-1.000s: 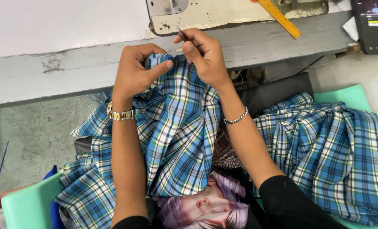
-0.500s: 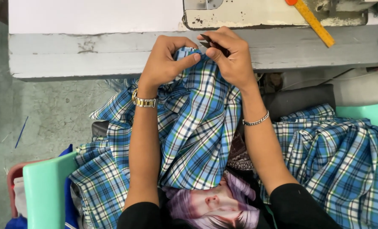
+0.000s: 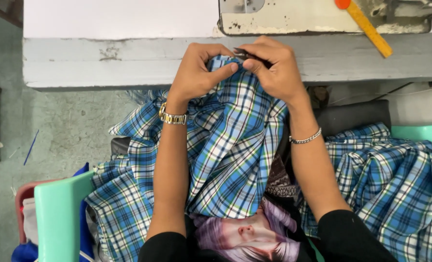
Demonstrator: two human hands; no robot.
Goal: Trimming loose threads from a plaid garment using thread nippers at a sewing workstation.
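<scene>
Hands (image 3: 240,68) and plaid fabric (image 3: 230,145) nearer now

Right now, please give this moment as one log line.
left hand: pinching plaid fabric edge | right hand: holding small dark tool at fabric | place: grey table edge

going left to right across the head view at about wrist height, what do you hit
Thin blue stick on the floor → gold wristwatch on the left hand → blue plaid fabric → silver bracelet below the right hand → black seat pad → green plastic chair edge
</scene>
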